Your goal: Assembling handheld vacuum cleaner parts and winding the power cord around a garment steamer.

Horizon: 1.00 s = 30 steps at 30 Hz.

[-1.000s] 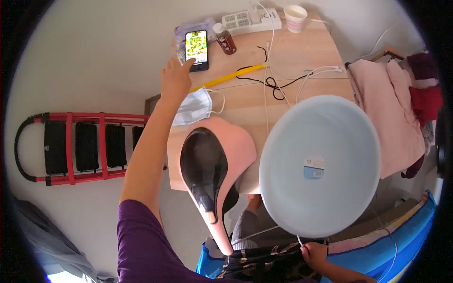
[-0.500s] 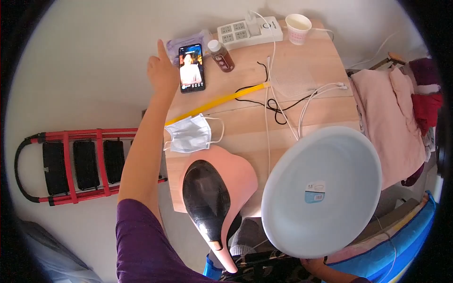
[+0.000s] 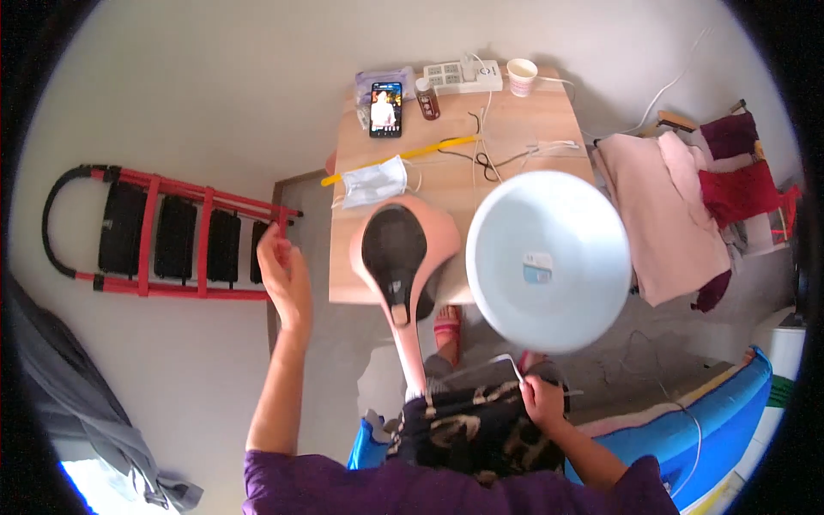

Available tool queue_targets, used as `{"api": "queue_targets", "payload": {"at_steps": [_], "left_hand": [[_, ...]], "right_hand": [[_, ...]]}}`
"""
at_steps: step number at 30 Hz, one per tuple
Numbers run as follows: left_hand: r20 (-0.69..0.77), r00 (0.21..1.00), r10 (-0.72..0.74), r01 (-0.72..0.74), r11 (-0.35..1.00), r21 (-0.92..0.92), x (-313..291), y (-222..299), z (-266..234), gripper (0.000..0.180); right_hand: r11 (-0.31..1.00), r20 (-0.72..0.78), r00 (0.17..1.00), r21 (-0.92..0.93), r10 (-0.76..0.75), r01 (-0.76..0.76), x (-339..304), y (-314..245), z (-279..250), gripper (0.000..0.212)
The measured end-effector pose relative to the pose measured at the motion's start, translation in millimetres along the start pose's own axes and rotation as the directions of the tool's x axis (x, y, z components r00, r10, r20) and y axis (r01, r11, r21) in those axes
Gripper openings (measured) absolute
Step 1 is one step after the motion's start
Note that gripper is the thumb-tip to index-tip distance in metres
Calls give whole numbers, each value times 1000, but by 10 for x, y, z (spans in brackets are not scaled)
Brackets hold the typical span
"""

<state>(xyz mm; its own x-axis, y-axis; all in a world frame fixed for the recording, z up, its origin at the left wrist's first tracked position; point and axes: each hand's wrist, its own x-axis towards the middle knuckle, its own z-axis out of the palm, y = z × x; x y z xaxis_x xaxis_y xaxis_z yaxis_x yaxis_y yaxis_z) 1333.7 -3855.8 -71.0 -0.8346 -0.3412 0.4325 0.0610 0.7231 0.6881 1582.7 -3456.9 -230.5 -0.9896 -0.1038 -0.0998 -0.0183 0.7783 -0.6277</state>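
Cable (image 3: 515, 366), one pale length, is gripped in the right hand (image 3: 542, 402) — fingers curled round it, a bend standing just above the fist. Where the cable's ends go, I cannot tell from here. The left hand (image 3: 286, 275) is raised well to the left of that grip, its fingers loosely bent and nothing seen in it, near the end of one red stepladder (image 3: 205, 249) with four black treads, the last partly hidden.

Straight beyond the gripping hand is one pale blue basin (image 3: 571, 227), overlapping the near edge of one wooden table (image 3: 356, 279). Ahead and to the left of the grip is one pink appliance (image 3: 433, 223) with a dark cover, its handle pointing down toward the lap.

Farther from the grip, across the table, I count one white mask (image 3: 375, 182), one yellow strip (image 3: 438, 146), one lit phone (image 3: 386, 116), one bottle (image 3: 427, 100), one power strip (image 3: 448, 79) and one paper cup (image 3: 522, 77). Right of the grip and farther out — one folded pink cloth (image 3: 648, 215).
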Motion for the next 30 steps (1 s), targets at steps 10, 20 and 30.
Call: {"api": "queue_targets", "payload": {"at_steps": [10,20,30], "left_hand": [[509,860,30,179,917,-355,-2481,1408,-839,15],[531,775,342,-92,893,-441,-2871,1931,-929,46],[656,707,264,108,876,-470,-2732,1716,-882,27]], "right_hand": [[951,-226,972,308,72,1,-433,-464,-425,17],[866,-171,893,223,-417,447,-1038,-1557,-1509,14],[833,-120,942,442,-312,332,-915,-1664,-1354,13]]}}
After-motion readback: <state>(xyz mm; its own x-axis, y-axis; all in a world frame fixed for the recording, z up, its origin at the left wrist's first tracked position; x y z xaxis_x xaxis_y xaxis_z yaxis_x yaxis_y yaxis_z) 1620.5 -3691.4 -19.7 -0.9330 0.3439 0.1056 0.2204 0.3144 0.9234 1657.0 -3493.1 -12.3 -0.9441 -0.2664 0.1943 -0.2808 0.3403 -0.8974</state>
